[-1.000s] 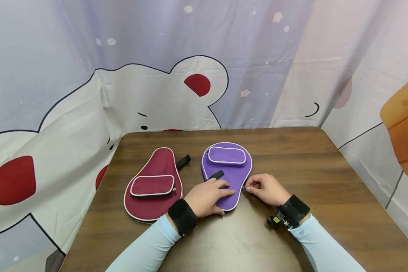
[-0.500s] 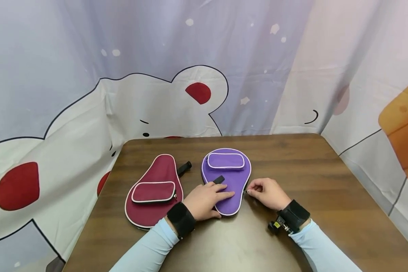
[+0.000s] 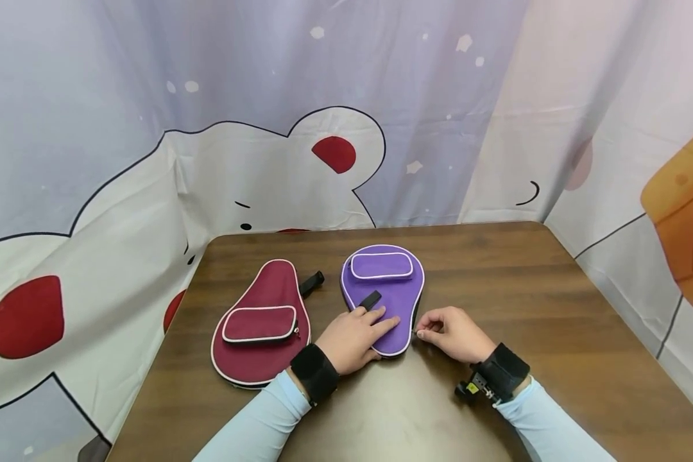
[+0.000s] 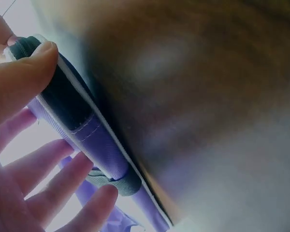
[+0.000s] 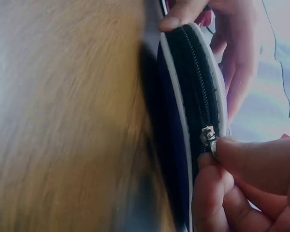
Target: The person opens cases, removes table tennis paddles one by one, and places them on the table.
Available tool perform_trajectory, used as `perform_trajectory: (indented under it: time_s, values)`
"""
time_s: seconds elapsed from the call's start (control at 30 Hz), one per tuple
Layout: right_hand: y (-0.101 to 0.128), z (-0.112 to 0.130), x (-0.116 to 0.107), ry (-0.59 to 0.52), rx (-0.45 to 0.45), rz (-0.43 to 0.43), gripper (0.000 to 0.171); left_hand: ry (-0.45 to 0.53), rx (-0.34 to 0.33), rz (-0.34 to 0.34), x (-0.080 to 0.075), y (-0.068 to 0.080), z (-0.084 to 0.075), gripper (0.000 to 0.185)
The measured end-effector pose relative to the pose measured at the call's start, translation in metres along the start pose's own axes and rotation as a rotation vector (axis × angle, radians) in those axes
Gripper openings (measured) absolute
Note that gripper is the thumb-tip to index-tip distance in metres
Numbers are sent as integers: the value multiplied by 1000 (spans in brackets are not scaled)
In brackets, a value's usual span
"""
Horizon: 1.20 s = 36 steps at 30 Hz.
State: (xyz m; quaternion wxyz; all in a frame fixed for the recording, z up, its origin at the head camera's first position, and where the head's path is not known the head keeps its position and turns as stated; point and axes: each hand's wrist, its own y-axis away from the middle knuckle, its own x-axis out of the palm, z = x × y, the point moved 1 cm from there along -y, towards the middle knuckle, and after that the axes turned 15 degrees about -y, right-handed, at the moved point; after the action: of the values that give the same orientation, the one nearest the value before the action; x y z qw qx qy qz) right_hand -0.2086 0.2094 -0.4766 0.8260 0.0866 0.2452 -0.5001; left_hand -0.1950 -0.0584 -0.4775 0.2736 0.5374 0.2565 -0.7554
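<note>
A purple paddle-shaped case with white piping and a small front pocket lies on the brown table. My left hand rests flat on its near end, fingers straight, thumb at the rim. My right hand pinches the metal zipper pull on the case's black zipper edge at its right side. A black strap tab lies on the purple case just past my left fingers.
A maroon case of the same shape lies to the left, its black strap pointing to the back. Cartoon-printed cloth walls the table at the back and both sides. Bare wood spreads to the right and front.
My right hand with the zipper pull has slid a little nearer along the case's right edge. The left hand stays pressed on the case. The camera view shifted slightly.
</note>
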Motion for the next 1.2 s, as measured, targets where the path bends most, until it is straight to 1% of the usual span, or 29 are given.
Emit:
perform_trajectory:
  time_s: [0.13, 0.27, 0.37, 0.47, 0.73, 0.87, 1.03, 1.1, 1.2]
  values:
    - [0, -2, -4, 41, -5, -41, 11, -30, 3, -2, -2, 0, -2, 83]
    - [1, -7, -7, 107, -5, -109, 14, -70, 12, -22, -7, -1, -7, 84]
    - [2, -11, -9, 135, 9, -149, 15, -100, -10, -40, -9, -3, -12, 79]
    - [5, -14, -8, 130, 25, -165, 14, -124, -43, -51, -8, -7, -17, 74]
    - [11, -11, -9, 106, 12, -179, 11, -184, -82, -87, -1, -16, -25, 69]
    - [13, -8, -8, 107, 23, -156, 10, -188, -90, -61, -2, -17, -24, 68]
    - [12, -8, -7, 98, 16, -131, 9, -191, -100, -44, -3, -19, -16, 69]
    - [12, -10, -7, 101, 10, -123, 10, -181, -92, -42, -2, -20, -13, 69]
    - [14, -14, -5, 122, 5, -110, 13, -158, -73, -16, 0, -20, -12, 71]
